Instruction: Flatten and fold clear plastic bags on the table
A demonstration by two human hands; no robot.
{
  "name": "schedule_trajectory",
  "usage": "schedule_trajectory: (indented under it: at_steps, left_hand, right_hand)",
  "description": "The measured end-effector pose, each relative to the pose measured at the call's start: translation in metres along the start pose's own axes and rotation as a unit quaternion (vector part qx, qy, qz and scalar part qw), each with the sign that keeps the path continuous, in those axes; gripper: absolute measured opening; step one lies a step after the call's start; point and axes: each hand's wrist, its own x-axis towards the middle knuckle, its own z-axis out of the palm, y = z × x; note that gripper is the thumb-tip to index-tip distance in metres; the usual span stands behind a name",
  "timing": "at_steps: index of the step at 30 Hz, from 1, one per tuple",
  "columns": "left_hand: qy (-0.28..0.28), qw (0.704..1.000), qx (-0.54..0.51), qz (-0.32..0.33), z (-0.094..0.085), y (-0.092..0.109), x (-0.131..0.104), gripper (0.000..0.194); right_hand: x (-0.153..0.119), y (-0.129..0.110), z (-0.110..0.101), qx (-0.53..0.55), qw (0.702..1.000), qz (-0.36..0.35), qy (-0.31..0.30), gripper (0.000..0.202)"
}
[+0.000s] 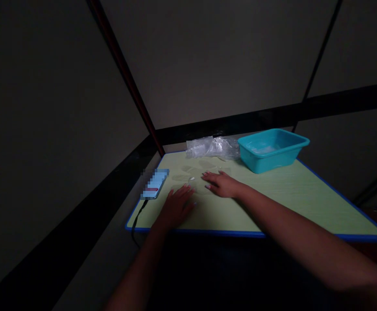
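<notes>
My left hand [176, 208] lies palm down on a pale green tabletop [260, 211], fingers stretched out and holding nothing. To its right, my right hand [223, 185] rests flat, with its fingers spread toward the left. A thin, see-through plastic piece [199, 188] lies on the table between both hands, touching or just under the fingertips. Its exact kind and edges are hard to make out in the dim light. Just beyond the fingers are several flat translucent oval shapes [181, 177], also faint against the surface.
Crumpled clear plastic bags [212, 147] lie along the back edge. A turquoise basin [273, 159] stands at the back right with something pale inside. At the left edge is a lit phone [155, 183] with a black cable [135, 224] hanging down. Walls enclose the table's left and back.
</notes>
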Motion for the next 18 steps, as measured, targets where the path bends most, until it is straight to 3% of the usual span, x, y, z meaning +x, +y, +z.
schedule_trajectory:
  at_steps: [7, 18]
  left_hand:
    - [-0.038, 0.999, 0.017, -0.006, 0.0020, -0.0002, 0.0032, 0.051]
    - [-0.028, 0.999, 0.037, -0.018, 0.0055, -0.0026, 0.0045, 0.054]
  right_hand:
    - [-0.0010, 0.0016, 0.0018, -0.051, 0.997, 0.060, -0.004, 0.067]
    - [-0.0021, -0.0052, -0.0005, -0.054, 0.996, 0.061, -0.044, 0.069]
